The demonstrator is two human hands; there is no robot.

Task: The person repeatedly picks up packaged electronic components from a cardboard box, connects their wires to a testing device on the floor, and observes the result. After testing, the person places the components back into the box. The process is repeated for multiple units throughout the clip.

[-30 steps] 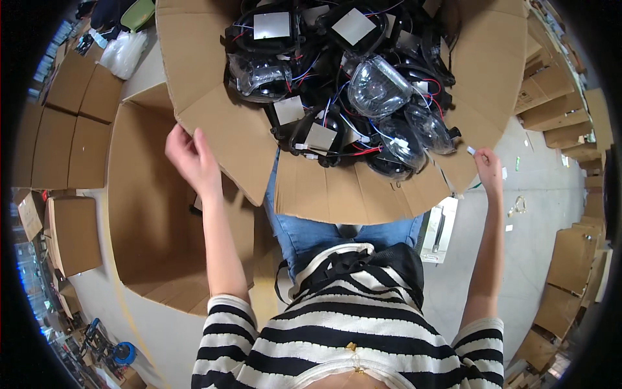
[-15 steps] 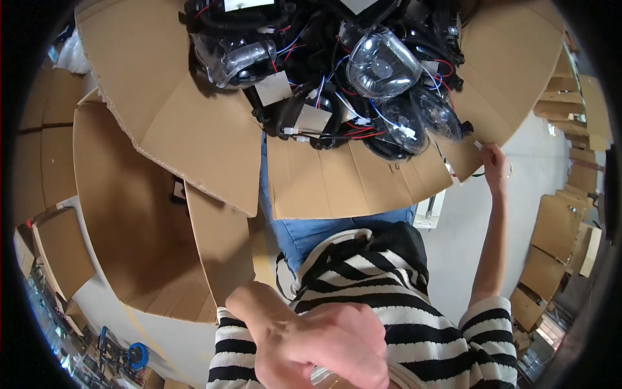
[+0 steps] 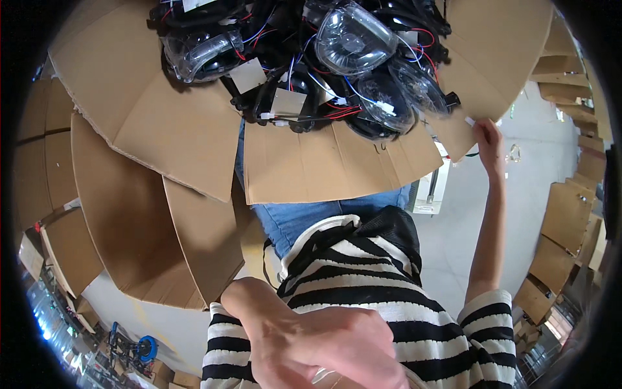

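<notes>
A large open cardboard box (image 3: 311,162) stands in front of me, piled with clear-lensed vehicle lamps (image 3: 353,39) and their black housings and red, blue and white wires. My right hand (image 3: 487,139) is stretched out to the box's right flap and pinches its edge, a small white piece at the fingertips. My left hand (image 3: 317,350) is raised very close to the camera at the lower edge, over my striped shirt. Only its back shows, and its fingers are hidden.
A second, empty cardboard box (image 3: 123,214) with open flaps sits at my left. Flattened cartons (image 3: 39,155) lie further left, and stacks of folded cardboard (image 3: 570,214) line the right side. A white boxy item (image 3: 427,191) stands on the grey floor by my right leg.
My left hand left the box's left flap and rose close to the camera. The view has dipped downward. My right hand stays on the right flap.
</notes>
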